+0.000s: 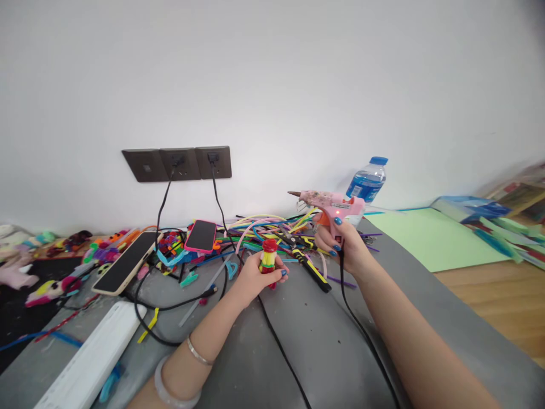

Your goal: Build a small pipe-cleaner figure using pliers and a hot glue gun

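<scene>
My left hand (258,277) is closed around a small red and yellow pipe-cleaner figure (268,255), which it holds upright above the grey table. Its fingers and thumb wrap the lower part, so that part is mostly hidden. In my right hand (340,241) is a pink hot glue gun (326,203), gripped by its handle with the nozzle pointing left. A small orange light glows on its side. The nozzle is above and to the right of the figure, apart from it. A black cord hangs down from the handle.
Pliers with yellow-black handles (310,270) lie beside a heap of pipe cleaners (255,227). Two phones (128,262), a white power strip (91,358) and black cables occupy the left. Behind stand a water bottle (367,183) and wall sockets (176,164); green paper (434,236) lies right.
</scene>
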### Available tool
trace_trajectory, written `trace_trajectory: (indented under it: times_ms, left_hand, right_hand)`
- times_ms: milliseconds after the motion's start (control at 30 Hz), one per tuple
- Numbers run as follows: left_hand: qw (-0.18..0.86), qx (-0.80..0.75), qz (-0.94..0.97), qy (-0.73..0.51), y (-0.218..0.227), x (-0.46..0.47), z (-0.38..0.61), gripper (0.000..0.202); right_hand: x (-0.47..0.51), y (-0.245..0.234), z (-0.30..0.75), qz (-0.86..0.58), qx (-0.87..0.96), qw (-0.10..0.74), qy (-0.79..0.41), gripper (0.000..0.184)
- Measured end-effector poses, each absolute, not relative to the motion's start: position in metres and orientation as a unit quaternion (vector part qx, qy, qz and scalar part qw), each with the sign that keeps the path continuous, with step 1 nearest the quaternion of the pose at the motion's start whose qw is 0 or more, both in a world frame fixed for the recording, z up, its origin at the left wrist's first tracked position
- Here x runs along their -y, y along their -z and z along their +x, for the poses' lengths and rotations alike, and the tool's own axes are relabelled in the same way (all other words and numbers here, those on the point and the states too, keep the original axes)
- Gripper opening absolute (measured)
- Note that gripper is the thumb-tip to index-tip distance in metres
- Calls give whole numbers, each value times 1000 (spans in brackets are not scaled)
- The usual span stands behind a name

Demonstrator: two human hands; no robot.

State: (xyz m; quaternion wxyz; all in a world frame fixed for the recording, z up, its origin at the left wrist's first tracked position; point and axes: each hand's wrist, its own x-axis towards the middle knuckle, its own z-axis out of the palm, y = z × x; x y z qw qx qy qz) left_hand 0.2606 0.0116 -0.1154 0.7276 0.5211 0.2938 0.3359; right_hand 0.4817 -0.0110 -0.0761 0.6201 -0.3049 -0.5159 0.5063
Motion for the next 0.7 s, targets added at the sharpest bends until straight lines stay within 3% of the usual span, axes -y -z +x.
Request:
trace_trajectory:
  times_ms: [200, 400, 700]
  left_hand:
    - [741, -311, 489, -340, 120, -12, 262, 38]
    - [735, -317, 480, -358, 119, -14, 261, 34]
    - [728, -323, 486, -360, 117, -13, 260, 32]
  right_hand:
    - [15, 75, 482, -296, 538, 587, -528, 32]
    - [21, 75, 494, -340, 607, 518, -497, 47]
    - [22, 79, 495, -394, 667, 422, -471, 51]
